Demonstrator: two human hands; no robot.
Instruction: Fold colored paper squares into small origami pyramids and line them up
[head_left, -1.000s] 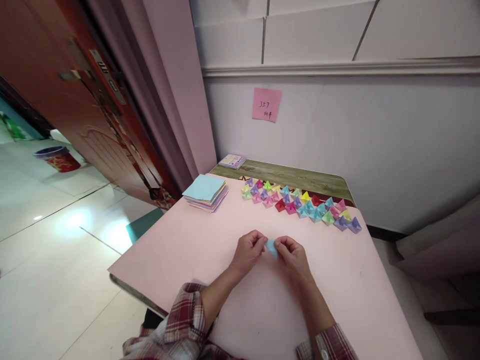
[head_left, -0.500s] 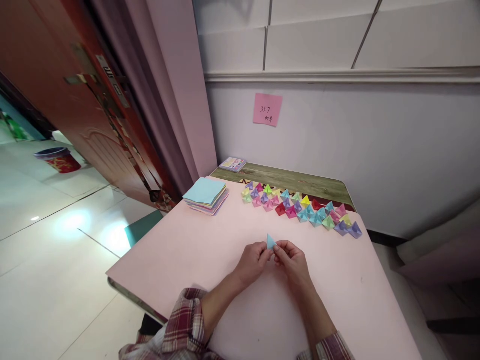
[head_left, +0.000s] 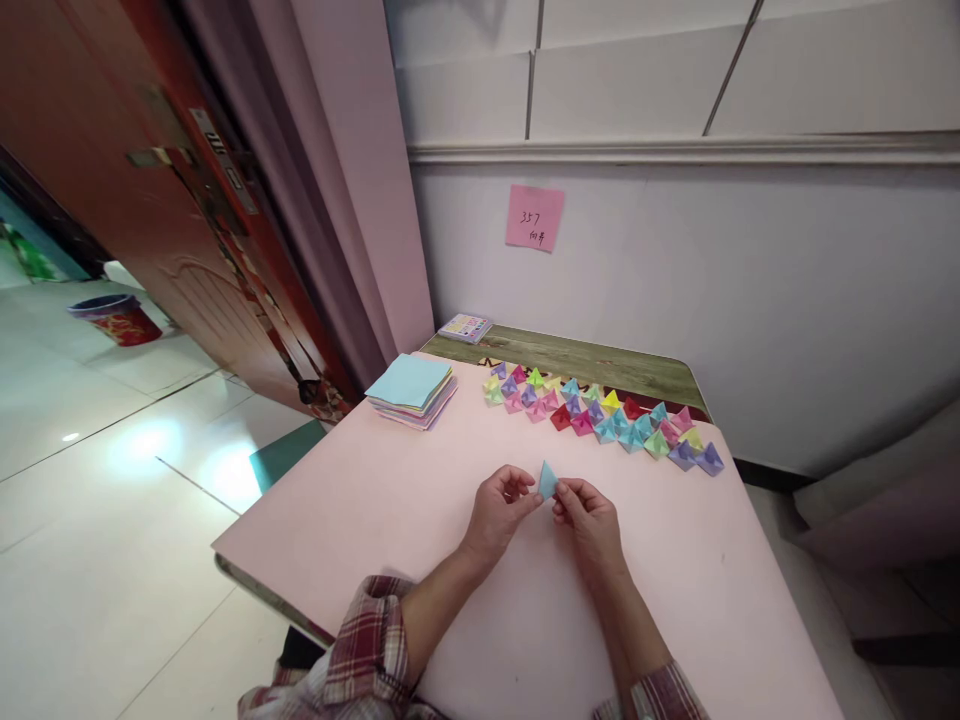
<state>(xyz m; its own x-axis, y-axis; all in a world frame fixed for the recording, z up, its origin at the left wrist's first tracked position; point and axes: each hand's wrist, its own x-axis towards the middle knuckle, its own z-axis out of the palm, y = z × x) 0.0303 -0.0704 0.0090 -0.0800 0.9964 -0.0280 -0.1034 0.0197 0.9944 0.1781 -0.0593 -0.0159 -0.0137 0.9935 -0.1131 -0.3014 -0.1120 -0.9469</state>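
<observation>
A small folded light-blue paper piece (head_left: 547, 479) stands pointed upward between my two hands above the pink tabletop (head_left: 420, 500). My left hand (head_left: 501, 510) pinches its left side with the fingertips. My right hand (head_left: 589, 518) pinches its lower right side. Both hands sit near the middle of the table. Beyond them lie rows of several small folded paper shapes (head_left: 600, 415) in many colours.
A stack of coloured square paper (head_left: 412, 389) with a light-blue top sheet sits at the table's far left. A small packet (head_left: 465, 327) lies on the wooden strip (head_left: 600, 362) by the wall. A pink note (head_left: 534, 217) is stuck on the wall. A door (head_left: 150, 200) stands left.
The blue paper piece has gone from lying low between my hands to standing up with its point raised. My hands shifted slightly toward the far side of the table.
</observation>
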